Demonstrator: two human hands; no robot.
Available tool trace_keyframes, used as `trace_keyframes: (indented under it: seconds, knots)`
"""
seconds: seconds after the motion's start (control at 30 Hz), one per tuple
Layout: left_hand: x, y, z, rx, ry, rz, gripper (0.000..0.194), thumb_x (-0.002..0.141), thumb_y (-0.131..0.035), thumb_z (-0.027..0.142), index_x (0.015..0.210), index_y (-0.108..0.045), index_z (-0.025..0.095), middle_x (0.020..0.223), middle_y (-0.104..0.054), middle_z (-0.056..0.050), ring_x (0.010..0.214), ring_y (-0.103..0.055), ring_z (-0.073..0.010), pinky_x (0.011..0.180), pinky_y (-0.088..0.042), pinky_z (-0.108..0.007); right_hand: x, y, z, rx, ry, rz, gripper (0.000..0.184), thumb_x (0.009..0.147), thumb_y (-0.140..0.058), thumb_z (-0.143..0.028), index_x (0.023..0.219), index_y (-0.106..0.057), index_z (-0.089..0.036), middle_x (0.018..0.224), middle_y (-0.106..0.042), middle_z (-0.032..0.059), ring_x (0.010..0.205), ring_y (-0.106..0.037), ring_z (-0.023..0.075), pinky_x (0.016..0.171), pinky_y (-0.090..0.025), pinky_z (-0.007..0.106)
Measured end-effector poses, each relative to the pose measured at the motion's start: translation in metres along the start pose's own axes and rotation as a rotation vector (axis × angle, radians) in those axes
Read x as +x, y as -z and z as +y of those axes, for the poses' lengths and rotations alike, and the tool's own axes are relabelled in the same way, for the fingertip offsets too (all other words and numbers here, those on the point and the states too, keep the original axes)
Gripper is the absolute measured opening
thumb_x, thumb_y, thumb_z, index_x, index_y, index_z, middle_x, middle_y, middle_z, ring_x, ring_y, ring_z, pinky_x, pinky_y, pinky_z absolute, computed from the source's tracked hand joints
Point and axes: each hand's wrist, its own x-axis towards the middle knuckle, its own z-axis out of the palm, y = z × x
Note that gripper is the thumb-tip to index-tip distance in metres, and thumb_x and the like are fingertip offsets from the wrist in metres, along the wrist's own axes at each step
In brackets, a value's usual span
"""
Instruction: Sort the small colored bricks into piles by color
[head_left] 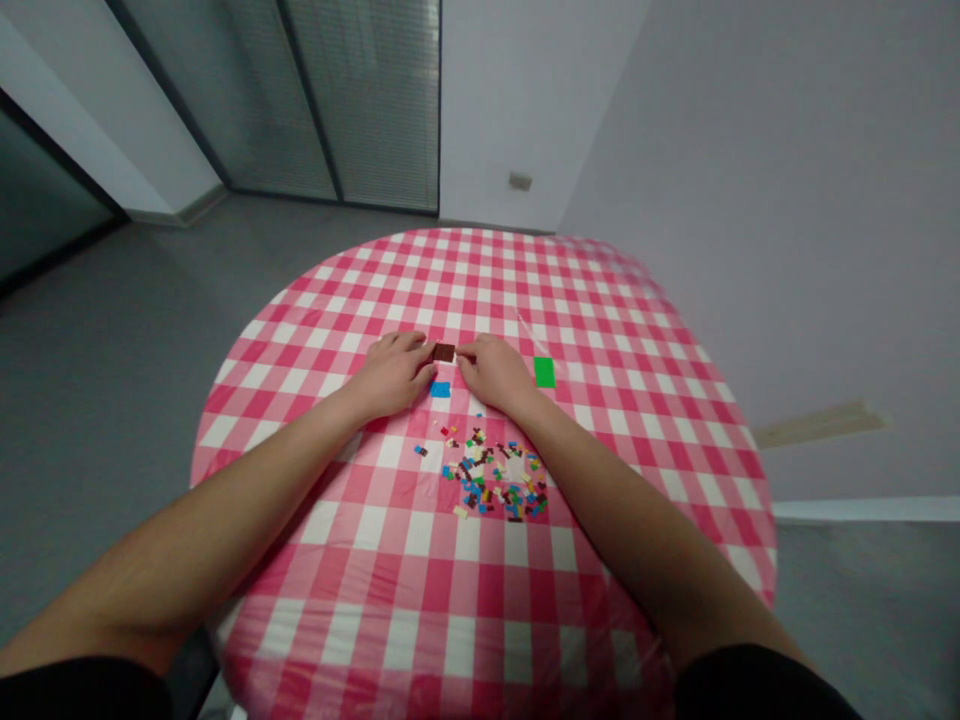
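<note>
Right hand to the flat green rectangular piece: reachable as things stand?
Likely yes. The bare right hand is near the dark brown rectangular piece; the green piece lies just to its right on the pink-and-white checked tablecloth, with nothing visible blocking the way.

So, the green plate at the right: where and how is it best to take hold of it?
I would pinch the green plate by its left and right edges, coming from above with the right hand. It appears to lie flat on the checked tablecloth, so its edges seem the best hold; the right hand is nearer.
</note>
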Motion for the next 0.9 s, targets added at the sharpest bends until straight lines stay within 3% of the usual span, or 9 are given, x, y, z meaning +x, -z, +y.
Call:
trace_keyframes:
  seconds: [0.67,0.77,0.9]
  knots:
    - [-0.001,0.002,0.001,0.014,0.000,-0.006,0.046,0.101,-0.037,0.040,0.133,-0.061,0.018,0.146,-0.053,-0.015,0.134,-0.047,-0.0358,0.110,-0.038,-0.051,-0.001,0.002,0.000,0.052,-0.003,0.009,0.032,0.098,-0.049,-0.025,0.107,-0.078,-0.018,0.100,-0.073,0.0124,0.090,-0.065,0.0232,0.076,-0.046,0.033]
    - [-0.001,0.003,0.001,0.011,-0.001,-0.009,0.046,0.101,-0.036,0.039,0.134,-0.060,0.018,0.146,-0.053,-0.015,0.133,-0.047,-0.0362,0.109,-0.038,-0.052,0.000,0.012,0.007,0.108,-0.035,0.088,0.030,0.096,-0.052,-0.025,0.111,-0.077,-0.017,0.106,-0.074,0.0127,0.095,-0.066,0.0242,0.082,-0.049,0.035]
    - [-0.001,0.004,0.001,0.020,-0.003,-0.014,0.047,0.101,-0.036,0.038,0.137,-0.059,0.019,0.145,-0.054,-0.015,0.131,-0.049,-0.0358,0.109,-0.038,-0.051,-0.004,0.040,0.017,0.174,-0.022,0.180,0.028,0.094,-0.057,-0.025,0.110,-0.077,-0.016,0.104,-0.075,0.0123,0.093,-0.067,0.0238,0.084,-0.051,0.037]
